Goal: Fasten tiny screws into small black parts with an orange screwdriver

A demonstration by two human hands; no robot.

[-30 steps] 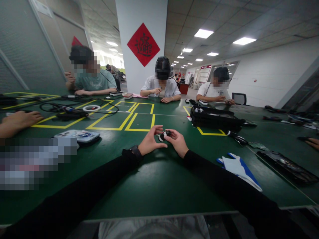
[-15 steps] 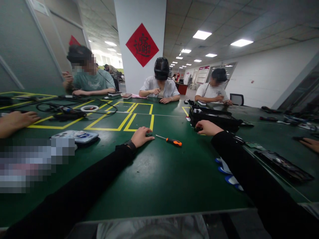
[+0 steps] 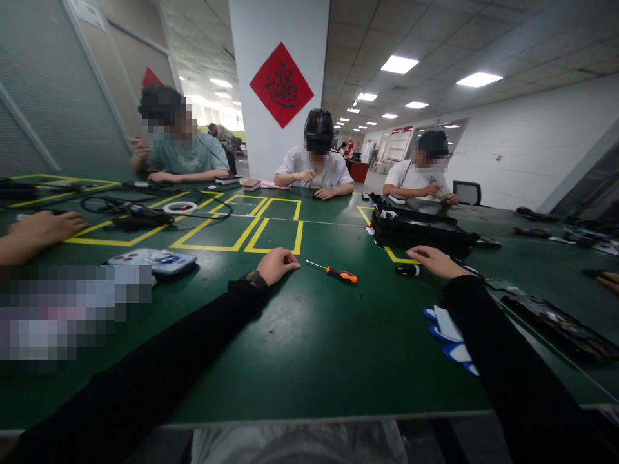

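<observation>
My left hand (image 3: 279, 265) rests on the green table (image 3: 309, 348) with its fingers curled together; whatever they may hold is hidden. Just right of it lies a screwdriver (image 3: 342, 275) with an orange and black handle, its tip towards that hand. My right hand (image 3: 435, 261) hovers with fingers spread and nothing in them, beside a small black object with a white end (image 3: 407, 270) on the table. Behind that hand stands a long black open case (image 3: 420, 229).
Blue-and-white pieces (image 3: 457, 352) lie by my right sleeve, a black part (image 3: 561, 322) farther right. At left are a phone-like object (image 3: 155, 261), cables (image 3: 135, 216) and another person's hand (image 3: 53, 229). Three people sit across the table.
My right hand has let go of the small black object and drawn back to the right, its fingers opening. The fingers of my left hand have come closer together. The view has shifted slightly.
</observation>
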